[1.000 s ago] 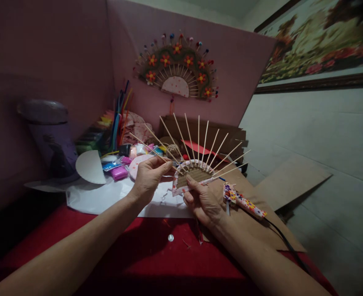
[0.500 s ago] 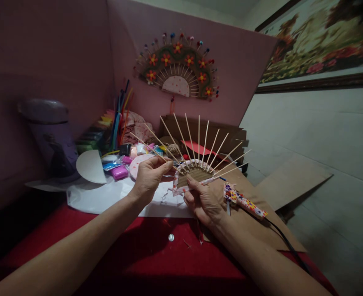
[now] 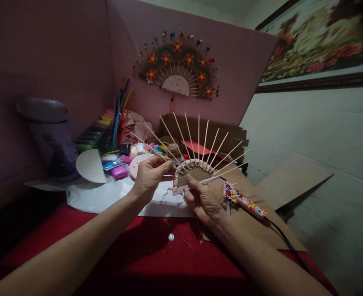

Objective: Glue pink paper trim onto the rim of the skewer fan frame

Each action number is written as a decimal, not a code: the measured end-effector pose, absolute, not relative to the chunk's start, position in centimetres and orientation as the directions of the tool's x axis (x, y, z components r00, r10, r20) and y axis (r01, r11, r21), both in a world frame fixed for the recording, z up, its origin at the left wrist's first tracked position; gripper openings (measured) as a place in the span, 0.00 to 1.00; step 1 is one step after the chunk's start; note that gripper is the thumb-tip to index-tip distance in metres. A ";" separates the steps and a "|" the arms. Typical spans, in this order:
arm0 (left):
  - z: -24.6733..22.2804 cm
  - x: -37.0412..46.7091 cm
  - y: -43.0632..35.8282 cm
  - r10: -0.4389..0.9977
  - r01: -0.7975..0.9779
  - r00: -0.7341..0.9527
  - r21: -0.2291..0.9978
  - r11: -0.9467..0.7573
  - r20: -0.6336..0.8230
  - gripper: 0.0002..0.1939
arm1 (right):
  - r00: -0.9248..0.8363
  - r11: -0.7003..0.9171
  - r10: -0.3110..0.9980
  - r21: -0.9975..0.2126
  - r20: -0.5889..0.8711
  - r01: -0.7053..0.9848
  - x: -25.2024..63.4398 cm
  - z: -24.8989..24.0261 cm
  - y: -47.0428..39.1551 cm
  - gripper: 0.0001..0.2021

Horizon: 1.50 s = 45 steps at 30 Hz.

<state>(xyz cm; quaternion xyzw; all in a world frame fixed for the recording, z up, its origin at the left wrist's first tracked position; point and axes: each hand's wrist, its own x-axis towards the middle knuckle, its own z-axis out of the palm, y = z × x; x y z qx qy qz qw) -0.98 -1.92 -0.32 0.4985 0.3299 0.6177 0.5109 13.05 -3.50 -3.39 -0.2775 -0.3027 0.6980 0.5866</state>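
One stick (image 3: 147, 145) — left grip (image 3: 150, 176); cardboard (image 3: 196, 176) — right grip (image 3: 205, 203).

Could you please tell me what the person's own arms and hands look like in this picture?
The left grip and right grip are ordinary human hands with slender fingers, and no gloves, rings or watch can be made out. The left forearm and right forearm are bare as far as the picture shows; no sleeves or clear markings are visible.

white sheet (image 3: 91, 200), cardboard (image 3: 268, 232) on red cloth (image 3: 132, 255)
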 end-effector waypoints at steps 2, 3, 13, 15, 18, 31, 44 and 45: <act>-0.4 -1.0 -1.9 0.960 -0.303 0.021 0.916 -0.261 0.280 0.10 | -0.161 -0.128 0.987 -0.752 -0.030 -0.646 13.1 -3.4 -3.5 0.15; -0.4 -1.0 -1.9 0.960 -0.302 0.021 0.917 -0.260 0.279 0.10 | -0.161 -0.125 0.987 -0.755 -0.026 -0.643 13.1 -3.4 -3.5 0.15; -0.3 -1.0 -1.9 0.960 -0.302 0.016 0.917 -0.261 0.279 0.09 | -0.155 -0.121 0.988 -0.753 -0.025 -0.646 13.1 -3.3 -3.6 0.14; -0.3 -1.0 -1.9 0.960 -0.302 0.012 0.917 -0.261 0.278 0.09 | -0.152 -0.120 0.988 -0.756 -0.028 -0.644 13.0 -3.3 -3.5 0.15; -0.4 -1.0 -1.8 0.960 -0.303 0.013 0.916 -0.263 0.280 0.10 | -0.153 -0.126 0.988 -0.766 -0.037 -0.631 13.1 -3.3 -3.6 0.15; -0.4 -1.0 -1.9 0.960 -0.303 0.018 0.917 -0.261 0.279 0.10 | -0.158 -0.136 0.986 -0.763 -0.045 -0.632 13.1 -3.4 -3.5 0.17; -0.3 -1.0 -1.9 0.960 -0.307 0.018 0.915 -0.261 0.280 0.09 | -0.164 -0.141 0.985 -0.750 -0.044 -0.646 13.2 -3.5 -3.5 0.16; -0.3 -1.0 -1.9 0.960 -0.306 0.015 0.915 -0.261 0.279 0.09 | -0.166 -0.142 0.985 -0.753 -0.044 -0.642 13.2 -3.5 -3.5 0.16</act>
